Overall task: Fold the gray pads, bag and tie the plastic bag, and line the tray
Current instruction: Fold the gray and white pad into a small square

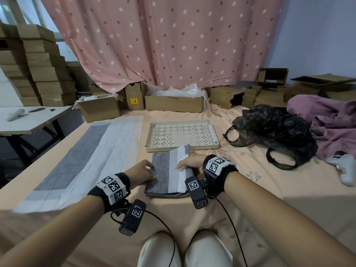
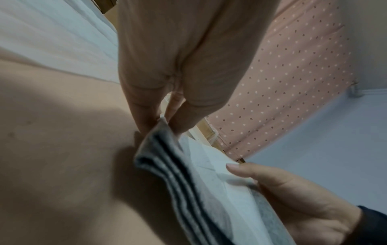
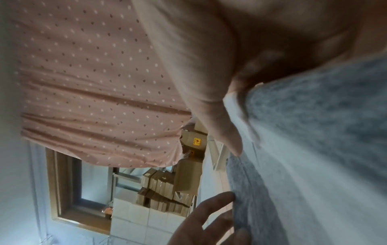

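Observation:
A folded gray pad (image 1: 164,177) with a white strip lies on the peach sheet just before my knees, its layered edge showing in the left wrist view (image 2: 178,179). My left hand (image 1: 151,171) pinches its left edge between thumb and fingers (image 2: 146,122). My right hand (image 1: 183,165) grips the right side, thumb on top of the white strip (image 3: 226,131). A second gray pad (image 1: 81,157) lies unfolded and flat to the left. The cream perforated tray (image 1: 181,147) sits just beyond the folded pad. The black plastic bag (image 1: 273,132) lies crumpled to the right.
Cardboard boxes (image 1: 173,103) line the far edge under a pink dotted curtain (image 1: 163,39). A purple garment (image 1: 327,116) and a white game controller (image 1: 344,168) lie at the right. A white table (image 1: 28,118) stands to the left, with stacked boxes (image 1: 38,64) behind it.

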Motion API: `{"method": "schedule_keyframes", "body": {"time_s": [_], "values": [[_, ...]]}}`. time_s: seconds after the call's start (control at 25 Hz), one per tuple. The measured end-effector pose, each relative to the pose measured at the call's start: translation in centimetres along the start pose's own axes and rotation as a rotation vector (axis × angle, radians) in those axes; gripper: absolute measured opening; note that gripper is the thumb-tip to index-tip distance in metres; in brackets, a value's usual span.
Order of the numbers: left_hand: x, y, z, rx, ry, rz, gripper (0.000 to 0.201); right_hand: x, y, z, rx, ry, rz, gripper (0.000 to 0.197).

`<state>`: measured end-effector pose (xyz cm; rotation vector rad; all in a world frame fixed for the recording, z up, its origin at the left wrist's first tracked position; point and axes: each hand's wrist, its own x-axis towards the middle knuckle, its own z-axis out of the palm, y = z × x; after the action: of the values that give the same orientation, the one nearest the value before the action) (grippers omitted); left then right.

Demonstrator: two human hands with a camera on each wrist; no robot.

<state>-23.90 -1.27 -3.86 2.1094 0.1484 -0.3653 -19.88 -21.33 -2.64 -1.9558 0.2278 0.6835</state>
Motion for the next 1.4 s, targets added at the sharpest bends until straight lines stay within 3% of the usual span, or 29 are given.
{"method": "schedule_keyframes", "body": {"time_s": [0.16, 0.28, 0.48, 0.6, 0.72, 0.8, 0.96, 1.2, 1.4], "values": [[-0.3, 0.3, 0.2, 0.0, 0.013, 0.016, 0.045, 0.6, -0.2, 0.5, 0.078, -0.027, -0.026, 0.076], [-0.3, 0.6, 0.6, -0.009, 0.026, 0.049, 0.044, 0.4, 0.4, -0.4, 0.09, 0.047, -0.072, 0.074], [0.3, 1.9, 3.1, -0.01, 0.033, 0.127, 0.045, 1.7, 2.8, -4.4, -0.021, 0.21, -0.154, 0.088], [0.3, 2.4, 4.4, 0.142, 0.002, 0.127, 0.049, 2.0, 3.9, -5.3, -0.197, 0.264, -0.155, 0.101], [0.3, 2.4, 4.6, 0.525, 0.074, 0.177, 0.056, 0.0, 3.7, -4.8, -0.318, 0.289, -0.136, 0.072], [-0.1, 3.1, 4.7, 0.671, 0.042, 0.319, 0.048, -0.1, 3.5, -4.8, -0.353, 0.296, -0.145, 0.067], [-0.7, 3.9, 5.7, 0.745, -0.266, 0.454, 0.043, -0.1, 3.3, -4.8, -0.42, 0.305, -0.155, 0.067], [-0.6, 2.2, 5.9, 0.795, -0.321, 0.477, 0.054, -0.4, 2.0, -4.3, -0.505, 0.344, -0.226, 0.045], [-0.6, 1.8, 5.9, 0.779, -0.356, 0.576, 0.058, -1.6, -1.1, -1.4, -0.631, 0.259, -0.278, 0.028]]}}
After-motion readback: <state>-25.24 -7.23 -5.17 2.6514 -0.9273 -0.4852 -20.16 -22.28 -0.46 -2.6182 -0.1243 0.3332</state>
